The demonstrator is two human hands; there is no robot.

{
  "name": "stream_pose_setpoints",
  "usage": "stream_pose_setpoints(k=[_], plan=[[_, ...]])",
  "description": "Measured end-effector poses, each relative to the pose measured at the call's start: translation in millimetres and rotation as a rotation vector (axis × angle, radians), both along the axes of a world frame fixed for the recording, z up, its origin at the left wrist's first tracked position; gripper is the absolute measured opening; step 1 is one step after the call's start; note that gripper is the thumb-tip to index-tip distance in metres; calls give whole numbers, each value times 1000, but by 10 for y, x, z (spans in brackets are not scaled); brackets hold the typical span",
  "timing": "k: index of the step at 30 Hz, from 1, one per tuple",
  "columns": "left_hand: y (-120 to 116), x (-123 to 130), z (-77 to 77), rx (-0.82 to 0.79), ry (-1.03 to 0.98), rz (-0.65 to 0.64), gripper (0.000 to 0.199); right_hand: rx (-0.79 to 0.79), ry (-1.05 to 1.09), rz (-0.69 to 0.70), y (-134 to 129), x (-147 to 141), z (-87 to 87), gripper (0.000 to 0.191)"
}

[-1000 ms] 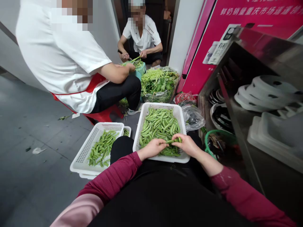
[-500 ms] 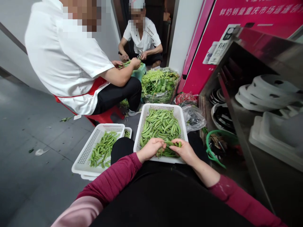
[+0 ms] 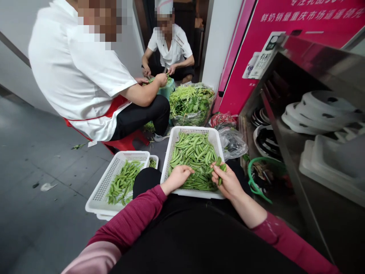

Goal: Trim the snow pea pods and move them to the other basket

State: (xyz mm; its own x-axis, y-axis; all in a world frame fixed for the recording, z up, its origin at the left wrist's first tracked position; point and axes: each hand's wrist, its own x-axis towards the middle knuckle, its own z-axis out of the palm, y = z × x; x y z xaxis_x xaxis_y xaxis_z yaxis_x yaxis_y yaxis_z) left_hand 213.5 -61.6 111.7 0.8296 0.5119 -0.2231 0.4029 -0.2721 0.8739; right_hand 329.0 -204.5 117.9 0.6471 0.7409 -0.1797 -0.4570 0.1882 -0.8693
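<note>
A white perforated basket [image 3: 165,160] rests on my lap, heaped with green pea pods [image 3: 194,150]. Over its right front part, my right hand [image 3: 228,180] is closed on a few pods that stick out between the fingers. My left hand [image 3: 179,177] is over the left front part of the basket, fingers pinched together just above the pods; whatever is between its fingertips, if anything, is too small to name. Left of my knee stands a second white basket [image 3: 98,192] with a smaller heap of pods [image 3: 124,180].
Two people in white shirts [image 3: 82,72] sit ahead and work with greens over a teal container [image 3: 167,90]. Beyond my basket is a large bag of leafy greens [image 3: 192,102]. To the right are a green-rimmed basket [image 3: 252,184] and a metal shelf [image 3: 293,163] with white trays.
My hands have moved apart. The right hand has drawn back and turned, with pods in its fingers; the left has shifted slightly left, away from the pods both hands were at.
</note>
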Motion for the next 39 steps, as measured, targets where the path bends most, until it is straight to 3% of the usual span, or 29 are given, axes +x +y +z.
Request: stream_pose_setpoints(k=[4,7,11,12,14,16,17,19,23,26,28,31,33,36,39], plan=[[-170,68,137,217,-126,-308,31,-60,-77,42,7,-81,-68,23],[-206,120,202,301,-80,-450,28,-193,-270,80,-15,-56,-51,25],[-122,131,280,534,39,-549,27,-415,-1019,-22,-95,173,154,30],[-104,127,304,605,52,-586,26,-422,-1238,37,-103,232,216,28],[-89,123,347,729,47,-647,23,-412,-1574,310,-84,311,311,22],[-101,128,375,800,8,-643,21,-449,-1721,564,-21,325,349,18],[-113,135,380,810,-22,-605,20,-474,-1728,604,19,310,344,16],[-145,155,370,770,-91,-466,21,-492,-1597,523,90,247,296,12],[-213,189,279,484,-182,-181,23,-439,-949,157,123,138,128,19],[-229,193,166,316,-181,-42,25,-415,-573,-146,65,264,49,31],[-198,185,86,271,-157,2,24,-356,-466,-275,17,450,52,36],[-84,154,-15,232,-96,70,22,-333,-493,-334,-31,699,104,35],[8,120,-67,200,-58,140,22,-572,-781,-175,-21,738,111,34],[91,66,-123,157,-24,154,28,-1038,-1299,320,78,571,10,24],[76,35,-161,143,7,61,36,-1195,-1455,618,254,298,-171,15]])
